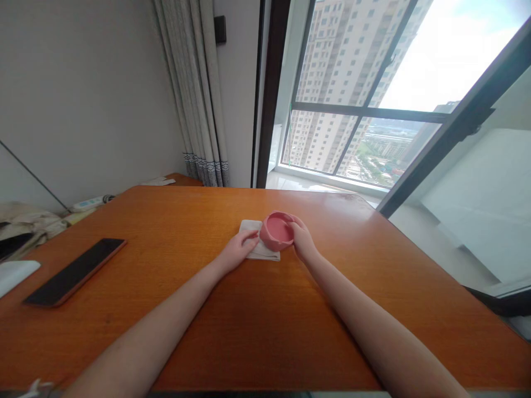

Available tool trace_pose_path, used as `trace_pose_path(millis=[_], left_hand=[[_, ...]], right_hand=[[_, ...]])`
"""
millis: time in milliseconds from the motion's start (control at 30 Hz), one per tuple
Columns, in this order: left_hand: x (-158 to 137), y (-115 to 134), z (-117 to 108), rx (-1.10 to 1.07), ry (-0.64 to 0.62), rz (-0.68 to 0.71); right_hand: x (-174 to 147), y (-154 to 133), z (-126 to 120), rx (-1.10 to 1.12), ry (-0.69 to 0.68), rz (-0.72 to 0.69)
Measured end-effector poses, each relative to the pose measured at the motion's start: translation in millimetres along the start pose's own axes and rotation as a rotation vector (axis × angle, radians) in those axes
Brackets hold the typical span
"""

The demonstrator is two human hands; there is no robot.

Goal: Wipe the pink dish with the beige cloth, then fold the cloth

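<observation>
A small pink bowl [277, 243] is tilted toward me above the middle of the wooden table, its inside showing. My right hand [302, 237] grips it by the right side, with the thumb over the rim. Beneath and behind the bowl lies a folded white cloth [265, 254], partly covered by it. At the cloth's left side is my left hand [237, 251], its fingers stretched toward the bowl and slightly apart. Those fingertips lie over the cloth, close to the bowl's left wall; whether they touch the bowl I cannot tell.
The brown wooden table [257, 331] spreads around both arms. A dark phone-like slab [77, 272] lies at the left, beside a white object [16, 275] at the edge. A power strip [88, 204] is beyond the left edge. Behind are a curtain [194, 94] and a large window [365, 110].
</observation>
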State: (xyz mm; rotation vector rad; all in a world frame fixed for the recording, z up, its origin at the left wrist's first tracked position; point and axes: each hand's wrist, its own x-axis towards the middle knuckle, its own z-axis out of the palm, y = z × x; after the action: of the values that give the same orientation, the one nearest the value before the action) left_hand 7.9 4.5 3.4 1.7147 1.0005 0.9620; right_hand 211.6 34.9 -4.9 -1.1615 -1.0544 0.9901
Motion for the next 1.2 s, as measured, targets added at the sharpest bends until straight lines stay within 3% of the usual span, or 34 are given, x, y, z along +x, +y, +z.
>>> trace_pose_path(millis=[67, 167, 300, 433, 833, 967, 1100, 1200], left_hand=[[-3, -5, -3, 0.340, -0.082, 0.131], [-8, -8, -2, 0.630, -0.169, 0.244], [-9, -4, -1, 0.751, -0.171, 0.244], [-9, 2, 0, 0.753, -0.207, 0.252], [-9, 9, 1, 0.766, -0.138, 0.272], [-10, 11, 2, 0.739, -0.175, 0.282], [-11, 13, 5, 0.515, -0.172, 0.169], [-10, 16, 7, 0.137, -0.098, 0.015]], right_hand=[[10, -2, -27, 0.029, 0.143, 0.013], [24, -8, -73, 0.027, 0.295, 0.040], [40, -8, -128, -0.209, 0.441, 0.008], [49, 0, -158, -0.307, 0.495, 0.035], [52, 6, -179, -0.485, 0.497, 0.059], [50, 6, -180, -0.537, 0.502, 0.081], [44, -5, -174, -0.612, 0.568, 0.064], [32, -27, -152, -0.736, 0.688, -0.123]])
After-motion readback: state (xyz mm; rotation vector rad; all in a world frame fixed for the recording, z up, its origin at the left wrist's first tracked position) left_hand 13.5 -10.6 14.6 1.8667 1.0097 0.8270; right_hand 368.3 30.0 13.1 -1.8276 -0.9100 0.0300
